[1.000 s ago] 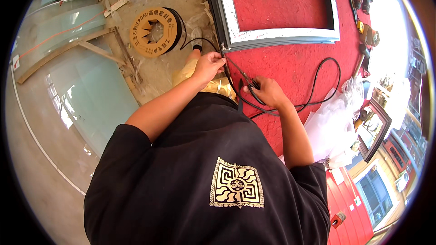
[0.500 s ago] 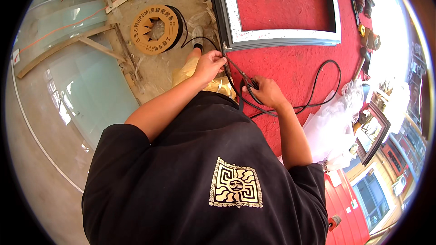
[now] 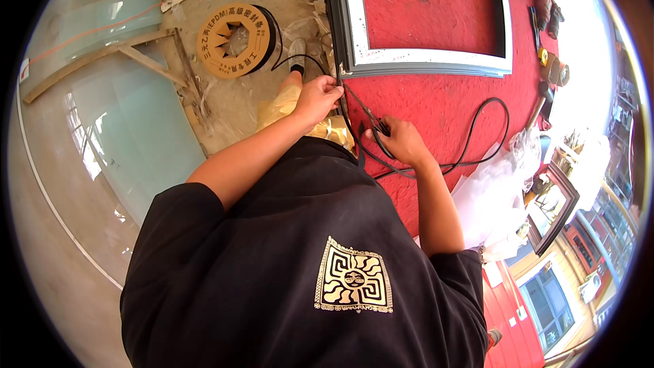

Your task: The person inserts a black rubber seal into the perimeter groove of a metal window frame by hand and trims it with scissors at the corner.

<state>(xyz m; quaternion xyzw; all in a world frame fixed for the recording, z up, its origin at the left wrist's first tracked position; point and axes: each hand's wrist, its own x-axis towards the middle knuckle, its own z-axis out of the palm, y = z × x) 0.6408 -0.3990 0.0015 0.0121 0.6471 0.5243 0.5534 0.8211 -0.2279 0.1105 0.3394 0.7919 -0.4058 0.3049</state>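
My left hand [image 3: 319, 101] is closed in a pinch on a black rubber sealing strip [image 3: 347, 117], just off the near left corner of a window frame [image 3: 436, 61]. To its right, my right hand [image 3: 403, 142] is wrapped round the dark handles of a pair of scissors [image 3: 372, 118]. The blades point toward the left fingertips and the strip. Whether they touch the strip I cannot tell. A long loop of the same strip curves over the red tabletop beyond my right wrist.
A cardboard reel [image 3: 231, 40] with black strip stands on the floor at the left, its strip running toward my left hand. Glass panes [image 3: 129, 123] and a wooden support [image 3: 102, 68] are further left. Tools, a hammer [image 3: 541, 102] and clear plastic wrap [image 3: 496, 187] lie along the table's right side.
Both hands keep nearly the same places and grips. The whole view has shifted slightly, so the window frame and reel sit a little differently in the picture.
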